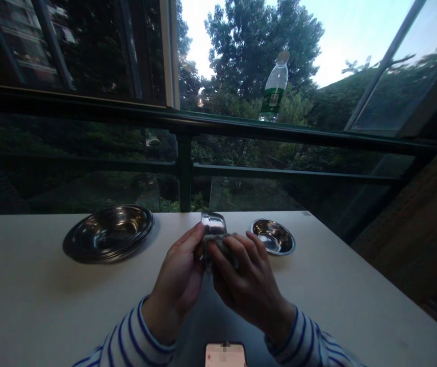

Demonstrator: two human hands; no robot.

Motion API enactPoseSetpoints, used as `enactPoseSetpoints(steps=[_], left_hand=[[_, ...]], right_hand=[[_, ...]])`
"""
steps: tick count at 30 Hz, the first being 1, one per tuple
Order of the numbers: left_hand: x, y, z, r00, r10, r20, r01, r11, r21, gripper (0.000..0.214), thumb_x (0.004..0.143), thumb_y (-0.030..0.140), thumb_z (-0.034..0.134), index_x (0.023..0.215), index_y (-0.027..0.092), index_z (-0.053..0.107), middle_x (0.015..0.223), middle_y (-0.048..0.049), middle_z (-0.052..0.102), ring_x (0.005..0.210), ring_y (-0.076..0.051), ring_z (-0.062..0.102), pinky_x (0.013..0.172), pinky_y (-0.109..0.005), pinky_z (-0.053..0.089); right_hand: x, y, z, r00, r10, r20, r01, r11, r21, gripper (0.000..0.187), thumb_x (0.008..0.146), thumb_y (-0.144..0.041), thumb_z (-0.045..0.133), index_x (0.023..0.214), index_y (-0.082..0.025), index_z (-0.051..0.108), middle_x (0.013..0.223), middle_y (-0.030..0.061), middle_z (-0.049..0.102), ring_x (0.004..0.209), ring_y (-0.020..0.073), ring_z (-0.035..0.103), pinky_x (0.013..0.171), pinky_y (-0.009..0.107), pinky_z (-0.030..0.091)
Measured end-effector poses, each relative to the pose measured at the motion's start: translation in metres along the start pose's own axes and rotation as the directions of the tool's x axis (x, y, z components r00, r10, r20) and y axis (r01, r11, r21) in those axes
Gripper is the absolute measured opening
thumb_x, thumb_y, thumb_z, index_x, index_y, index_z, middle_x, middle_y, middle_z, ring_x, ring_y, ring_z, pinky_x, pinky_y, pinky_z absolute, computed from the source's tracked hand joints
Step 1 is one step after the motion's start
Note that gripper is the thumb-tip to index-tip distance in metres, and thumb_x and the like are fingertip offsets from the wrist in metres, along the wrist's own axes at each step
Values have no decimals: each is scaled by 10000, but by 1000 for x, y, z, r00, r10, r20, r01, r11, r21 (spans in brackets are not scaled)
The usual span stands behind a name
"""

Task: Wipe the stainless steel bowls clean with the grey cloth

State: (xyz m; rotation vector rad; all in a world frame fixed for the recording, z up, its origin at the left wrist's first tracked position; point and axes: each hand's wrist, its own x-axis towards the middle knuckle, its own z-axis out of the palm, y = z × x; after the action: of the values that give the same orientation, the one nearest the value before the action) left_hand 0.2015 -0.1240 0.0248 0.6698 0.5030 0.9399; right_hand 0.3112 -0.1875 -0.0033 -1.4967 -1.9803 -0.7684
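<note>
In the middle of the view my left hand [180,272] grips a small shiny metal bowl [215,223] by its rim, with the bowl tipped on its side above the table. My right hand [247,278] is closed on a greyish cloth [218,245], pressed against the bowl's outer side. The fingers and cloth hide the lower part of the bowl. Right of my hands, a second small metal bowl [274,237] stands upright on the white table [329,300]. To the left lies a stack of larger metal bowls [109,234], nested together.
A phone [225,355] with a lit screen is at the table's near edge. Behind the table runs a dark green railing [226,125] with glass below it. A plastic bottle [274,92] with a green label stands on the rail. An open window frame [169,56] rises behind.
</note>
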Motion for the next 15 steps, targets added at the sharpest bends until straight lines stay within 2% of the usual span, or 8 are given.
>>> enactPoseSetpoints(steps=[2,7,12,15], left_hand=[[0,1,0,1000,13,-4,-13,1000,5,201,779,199,512,946,115,585,848,-63,665,696,-140,609,644,-250,460],[-2,-1,0,999,-16,51,15,1000,5,201,771,216,529,933,119,598,840,-58,666,717,-145,613,671,-252,463],[0,-1,-2,999,-30,32,31,999,-10,223,782,213,512,969,116,584,847,-71,665,740,-158,616,660,-257,465],[-1,-2,-1,998,-41,54,42,999,-13,259,791,228,501,1012,112,570,835,-78,666,743,-163,615,651,-262,466]], right_hand=[[-1,0,0,1000,-20,3,20,1000,2,406,821,-265,439,1222,-202,443,1093,86,490,1042,227,412,969,477,217],[0,2,-3,998,59,-2,-59,998,13,399,827,-293,425,1207,-177,460,1154,118,444,1094,255,380,954,481,250],[-3,-3,2,999,-48,-5,48,999,19,417,819,-241,432,1229,-165,440,1160,116,460,1100,250,379,948,453,279],[-2,-3,1,999,-32,-19,32,999,1,414,817,-239,440,1226,-170,444,1142,111,473,1081,244,395,942,454,287]])
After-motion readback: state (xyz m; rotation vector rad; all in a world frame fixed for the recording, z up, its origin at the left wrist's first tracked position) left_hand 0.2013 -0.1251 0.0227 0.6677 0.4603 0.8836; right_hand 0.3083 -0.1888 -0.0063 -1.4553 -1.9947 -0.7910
